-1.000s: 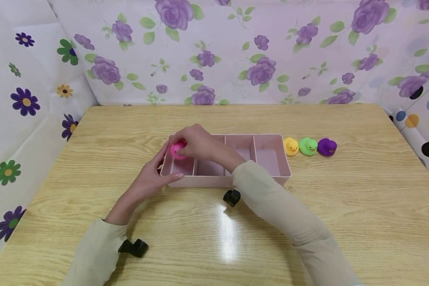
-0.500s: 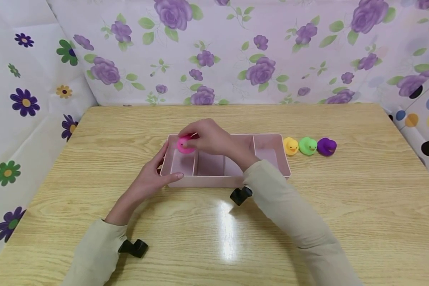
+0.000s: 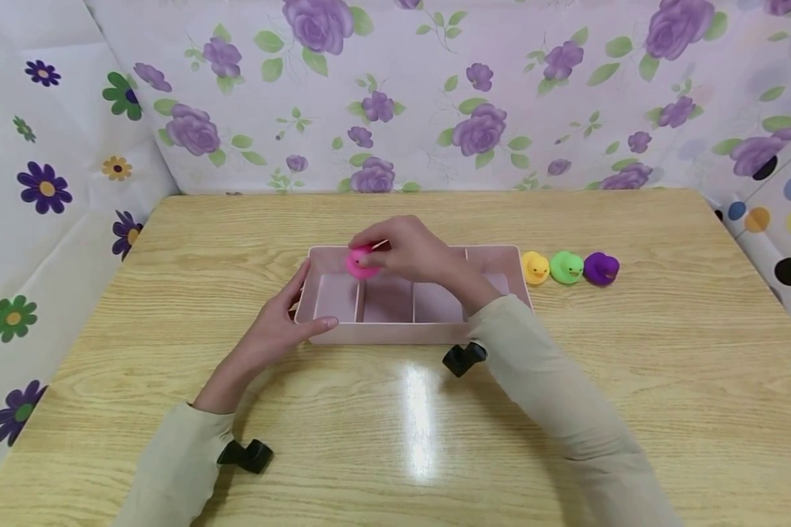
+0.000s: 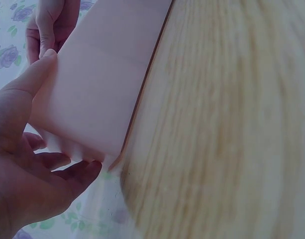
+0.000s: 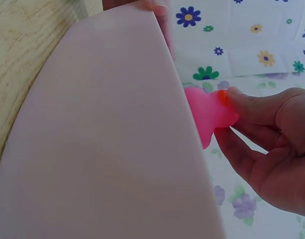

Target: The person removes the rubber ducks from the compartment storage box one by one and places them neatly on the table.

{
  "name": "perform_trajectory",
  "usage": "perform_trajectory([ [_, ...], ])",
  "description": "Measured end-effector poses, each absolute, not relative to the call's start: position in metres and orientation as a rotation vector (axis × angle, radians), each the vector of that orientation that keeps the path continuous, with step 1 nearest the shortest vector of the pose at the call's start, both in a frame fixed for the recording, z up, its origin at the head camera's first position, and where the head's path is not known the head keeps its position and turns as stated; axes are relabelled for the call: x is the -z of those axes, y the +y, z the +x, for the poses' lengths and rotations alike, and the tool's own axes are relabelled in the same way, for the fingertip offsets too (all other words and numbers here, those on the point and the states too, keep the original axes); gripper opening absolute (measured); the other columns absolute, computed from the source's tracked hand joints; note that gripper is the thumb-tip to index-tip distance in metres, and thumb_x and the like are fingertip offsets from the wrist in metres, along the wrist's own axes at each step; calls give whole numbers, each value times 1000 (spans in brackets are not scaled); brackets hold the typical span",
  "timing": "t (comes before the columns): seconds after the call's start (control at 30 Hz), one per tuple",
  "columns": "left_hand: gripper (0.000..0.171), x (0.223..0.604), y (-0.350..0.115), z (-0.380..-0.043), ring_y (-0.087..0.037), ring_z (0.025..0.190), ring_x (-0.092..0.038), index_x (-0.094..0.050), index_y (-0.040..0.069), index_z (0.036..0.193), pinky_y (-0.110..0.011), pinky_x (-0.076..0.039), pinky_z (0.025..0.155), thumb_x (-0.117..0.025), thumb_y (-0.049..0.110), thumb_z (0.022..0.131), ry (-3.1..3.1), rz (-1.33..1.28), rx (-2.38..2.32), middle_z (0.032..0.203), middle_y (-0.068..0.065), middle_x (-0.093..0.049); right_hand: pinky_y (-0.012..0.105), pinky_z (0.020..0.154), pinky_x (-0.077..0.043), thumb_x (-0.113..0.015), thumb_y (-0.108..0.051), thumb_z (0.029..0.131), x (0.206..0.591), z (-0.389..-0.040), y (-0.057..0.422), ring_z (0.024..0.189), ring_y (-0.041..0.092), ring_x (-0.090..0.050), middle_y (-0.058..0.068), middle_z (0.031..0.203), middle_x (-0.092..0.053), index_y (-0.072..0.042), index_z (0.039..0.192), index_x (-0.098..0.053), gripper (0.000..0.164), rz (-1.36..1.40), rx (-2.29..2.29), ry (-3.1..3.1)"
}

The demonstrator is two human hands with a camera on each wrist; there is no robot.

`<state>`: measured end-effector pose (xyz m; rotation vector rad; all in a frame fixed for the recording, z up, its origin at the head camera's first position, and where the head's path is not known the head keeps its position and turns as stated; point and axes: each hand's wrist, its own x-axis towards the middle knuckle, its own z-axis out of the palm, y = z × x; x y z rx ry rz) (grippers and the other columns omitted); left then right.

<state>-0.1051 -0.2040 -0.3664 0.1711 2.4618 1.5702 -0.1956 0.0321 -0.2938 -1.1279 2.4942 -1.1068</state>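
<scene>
My right hand (image 3: 409,249) pinches a pink rubber duck (image 3: 361,263) between thumb and fingers, over the first divider of a pale pink compartment box (image 3: 382,334). In the right wrist view the duck (image 5: 204,109) shows its orange beak, partly hidden behind the box wall (image 5: 107,114). My left hand (image 3: 280,329) holds the box's left end, thumb on the front rim and fingers round the side. The left wrist view shows those fingertips against the box's end wall (image 4: 77,147). The right forearm covers part of the right-hand compartments.
Just right of the box, a yellow duck (image 3: 536,268), a green duck (image 3: 567,268) and a purple duck (image 3: 601,269) stand in a row on the wooden table (image 3: 343,424). Flower-patterned sheeting (image 3: 422,95) rises behind the table and along its sides.
My right hand has lifted the pink duck from the leftmost compartment and carried it rightward to the first divider. The left hand has stayed in place on the box.
</scene>
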Motion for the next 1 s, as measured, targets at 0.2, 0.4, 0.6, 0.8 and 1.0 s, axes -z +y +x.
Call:
perform_trajectory([
  [0.2,99,365,-204,-105,-37,126,-49,-5,20,162,-42,-49,93,-75,19,91,2462,175,-1576,154,-24,-34,29,90,-53,-72,-3,91,292,-196,43,104,22,-67,12,112,-73,2,114,-74,23,-1094,1147,2498],
  [0.4,100,365,-204,-104,-38,126,-48,-6,18,162,-40,-49,94,-75,19,90,2469,181,-1579,153,-25,-35,30,91,-54,-73,-1,89,293,-197,54,108,24,-67,14,115,-72,3,115,-73,26,-1033,1195,2488],
  [0.6,101,365,-203,-105,-39,124,-50,-6,20,162,-43,-48,95,-76,17,90,2463,168,-1590,152,-26,-37,31,92,-54,-73,2,88,293,-196,66,109,25,-66,14,116,-72,3,116,-73,28,-1035,1204,2508],
  [0.8,101,365,-203,-105,-39,126,-49,-6,21,162,-45,-48,96,-76,16,90,2456,171,-1602,152,-27,-36,34,92,-54,-73,5,87,289,-190,77,108,26,-66,14,115,-72,2,114,-74,27,-1021,1205,2528],
  [1.0,101,366,-204,-104,-39,129,-45,-5,20,162,-48,-46,99,-76,17,90,2461,176,-1590,155,-26,-32,36,90,-55,-71,6,88,289,-187,91,106,27,-67,15,117,-71,3,116,-73,28,-977,1213,2535],
])
